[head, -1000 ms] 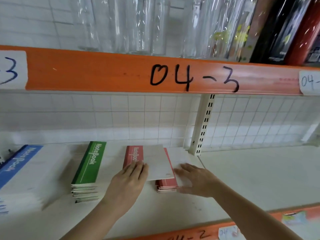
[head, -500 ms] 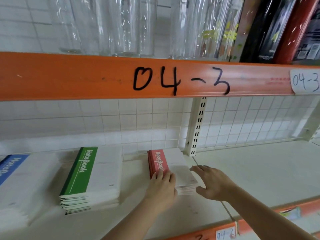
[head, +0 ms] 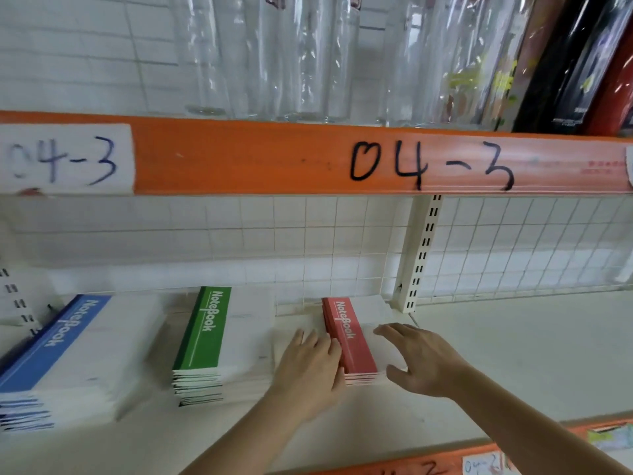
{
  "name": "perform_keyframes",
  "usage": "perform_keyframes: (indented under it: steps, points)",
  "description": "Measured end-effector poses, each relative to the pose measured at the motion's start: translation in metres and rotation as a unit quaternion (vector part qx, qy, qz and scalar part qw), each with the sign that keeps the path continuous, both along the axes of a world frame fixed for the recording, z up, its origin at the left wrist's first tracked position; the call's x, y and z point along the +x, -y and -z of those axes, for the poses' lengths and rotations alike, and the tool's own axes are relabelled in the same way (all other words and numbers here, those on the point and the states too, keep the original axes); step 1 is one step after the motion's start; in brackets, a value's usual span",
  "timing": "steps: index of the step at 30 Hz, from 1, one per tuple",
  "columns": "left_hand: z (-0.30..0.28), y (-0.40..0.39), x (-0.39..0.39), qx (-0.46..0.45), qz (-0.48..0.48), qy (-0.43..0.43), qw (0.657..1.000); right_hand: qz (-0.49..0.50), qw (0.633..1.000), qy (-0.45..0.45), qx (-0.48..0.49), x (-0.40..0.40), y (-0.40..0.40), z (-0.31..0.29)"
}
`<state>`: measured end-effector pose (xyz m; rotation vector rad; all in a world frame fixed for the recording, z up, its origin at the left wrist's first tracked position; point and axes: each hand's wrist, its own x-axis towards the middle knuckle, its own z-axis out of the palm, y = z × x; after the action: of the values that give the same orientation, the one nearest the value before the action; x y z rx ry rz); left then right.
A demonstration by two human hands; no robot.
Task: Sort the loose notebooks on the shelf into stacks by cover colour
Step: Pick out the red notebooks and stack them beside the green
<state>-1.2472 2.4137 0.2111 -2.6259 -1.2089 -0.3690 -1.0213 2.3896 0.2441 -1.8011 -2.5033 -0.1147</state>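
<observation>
Since the earlier frames the top red notebook, then lying askew, has been squared onto the red stack [head: 349,337], and both hands have shifted from its cover to the stack's two sides.

Nearest, at 5 o'clock, runs the shelf's orange front edge with a small paper label [head: 481,464] reading 04-2. Both forearms reach over it from 6 and 5 o'clock.

The left hand [head: 308,371] lies with straight fingers flat against the red stack's left edge, pressing it, holding nothing. The right hand [head: 421,361] is spread, fingers relaxed and slightly bent, over the white right part of the stack, thumb near its front corner; whether it touches the cover I cannot tell, and it grips nothing.

The red stack sits on the white shelf [head: 513,354] just below centre, red band up, close to the back mesh. At 8 o'clock, near it but apart, stands the taller green stack [head: 209,334]; farther toward 9 o'clock lies the blue stack [head: 58,347], cut off by the frame edge.

Behind them rise a white wire mesh [head: 513,245] and a slotted upright [head: 419,255]. Above, across 12 o'clock, is an orange beam [head: 239,159] marked 04-3 in black, with a white label [head: 65,159] at 10 o'clock reading the same. On top stand clear glasses [head: 308,56] and dark boxes [head: 565,63] at 1 o'clock.
</observation>
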Motion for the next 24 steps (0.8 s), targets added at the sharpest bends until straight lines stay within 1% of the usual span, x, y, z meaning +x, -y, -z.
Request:
perform_keyframes:
  steps: [3,5,9,12,15,17,20,22,24]
  points:
    - [-0.018,0.006,-0.043,0.043,-0.005,0.029,0.999,-0.022,1.0,0.007,0.018,-0.031,0.001,-0.007]
    - [-0.028,0.012,-0.072,0.052,-0.009,0.027,0.998,-0.026,0.999,0.014,0.031,-0.053,0.003,-0.012]
    - [-0.043,0.029,-0.128,0.046,-0.011,0.019,0.999,-0.035,0.997,-0.01,0.073,-0.097,0.01,-0.015]
    - [-0.053,0.046,-0.174,0.005,-0.019,0.029,0.999,-0.054,0.99,-0.017,0.13,-0.134,0.016,-0.017]
    - [-0.055,0.064,-0.22,0.03,-0.015,0.04,0.999,-0.045,0.987,-0.015,0.157,-0.179,0.023,-0.024]
    - [-0.056,0.076,-0.25,0.027,-0.012,0.051,0.998,-0.035,0.982,-0.03,0.184,-0.212,0.028,-0.027]
    - [-0.054,0.092,-0.295,0.046,-0.007,0.059,0.997,-0.06,0.968,-0.054,0.239,-0.259,0.033,-0.026]
    - [-0.052,0.102,-0.327,0.058,-0.017,0.056,0.997,-0.069,0.964,-0.072,0.248,-0.292,0.037,-0.025]
    - [-0.051,0.112,-0.361,0.068,-0.026,0.057,0.996,-0.075,0.959,-0.072,0.264,-0.324,0.042,-0.023]
